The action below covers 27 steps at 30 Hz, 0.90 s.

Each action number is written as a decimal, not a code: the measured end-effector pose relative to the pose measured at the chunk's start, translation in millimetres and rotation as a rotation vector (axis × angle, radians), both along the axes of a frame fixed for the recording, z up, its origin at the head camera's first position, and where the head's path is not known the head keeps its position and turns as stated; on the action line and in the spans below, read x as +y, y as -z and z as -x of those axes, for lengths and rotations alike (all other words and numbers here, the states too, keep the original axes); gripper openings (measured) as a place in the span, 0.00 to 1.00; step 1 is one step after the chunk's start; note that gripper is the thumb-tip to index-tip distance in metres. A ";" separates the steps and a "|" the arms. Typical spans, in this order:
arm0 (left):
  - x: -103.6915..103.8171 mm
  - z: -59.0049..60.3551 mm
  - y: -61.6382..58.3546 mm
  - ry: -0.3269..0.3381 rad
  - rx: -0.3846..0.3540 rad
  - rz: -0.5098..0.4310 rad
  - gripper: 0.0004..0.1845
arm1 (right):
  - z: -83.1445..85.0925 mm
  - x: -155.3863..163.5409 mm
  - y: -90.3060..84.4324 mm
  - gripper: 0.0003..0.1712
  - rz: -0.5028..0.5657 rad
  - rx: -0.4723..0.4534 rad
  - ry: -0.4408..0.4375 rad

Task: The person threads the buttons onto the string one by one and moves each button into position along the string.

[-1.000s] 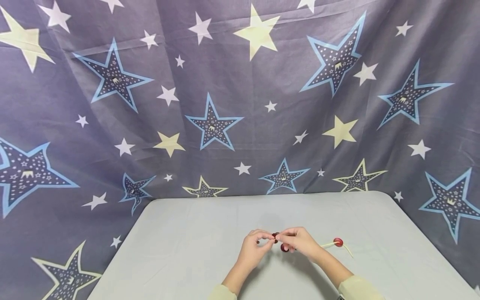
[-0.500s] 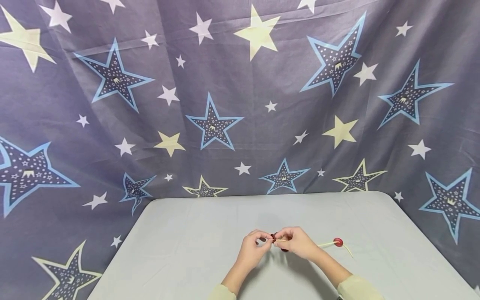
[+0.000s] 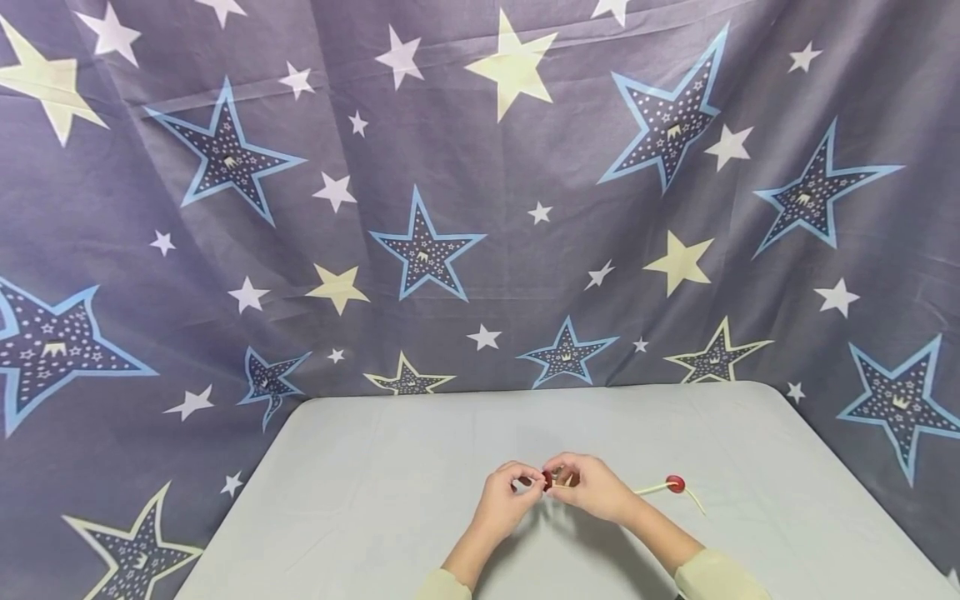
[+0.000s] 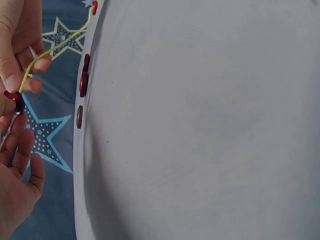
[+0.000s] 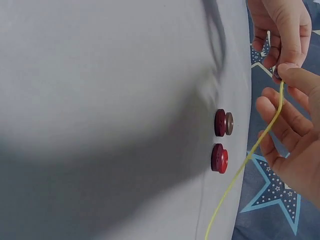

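Observation:
Both hands meet over the grey table [image 3: 375, 500] near its front middle. My left hand [image 3: 534, 481] pinches a small dark red button [image 3: 547, 479] between thumb and fingertips. My right hand [image 3: 561, 481] pinches the end of a thin yellow cord [image 5: 250, 155] right at that button [image 4: 14, 100]. The cord [image 3: 651, 490] trails right to a red bead [image 3: 676, 483] threaded on it. In the left wrist view my left hand [image 4: 12, 122] sits just below the button. In the right wrist view my right hand [image 5: 285, 75] has the cord between thumb and forefinger.
Loose buttons lie on the table under the hands: a dark red one with a brown one [image 5: 223, 123] and a red pair [image 5: 219, 158]. A star-patterned blue cloth [image 3: 450, 208] hangs behind the table and drapes around it.
The right hand has shifted slightly left, closing onto the button in the left hand. The loose button seen below the right hand is now hidden behind it.

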State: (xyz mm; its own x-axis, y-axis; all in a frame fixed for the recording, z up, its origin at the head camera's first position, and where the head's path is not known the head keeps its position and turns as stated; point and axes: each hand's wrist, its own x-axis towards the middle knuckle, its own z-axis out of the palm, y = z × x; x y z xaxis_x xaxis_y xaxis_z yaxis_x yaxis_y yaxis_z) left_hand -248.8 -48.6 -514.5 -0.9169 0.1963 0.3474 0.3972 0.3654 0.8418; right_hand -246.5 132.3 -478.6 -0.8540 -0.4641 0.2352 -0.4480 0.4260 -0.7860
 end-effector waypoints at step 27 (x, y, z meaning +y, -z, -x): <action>-1.4 -0.1 1.0 0.022 -0.033 -0.039 0.02 | 1.6 5.6 0.6 0.10 -0.393 0.381 0.089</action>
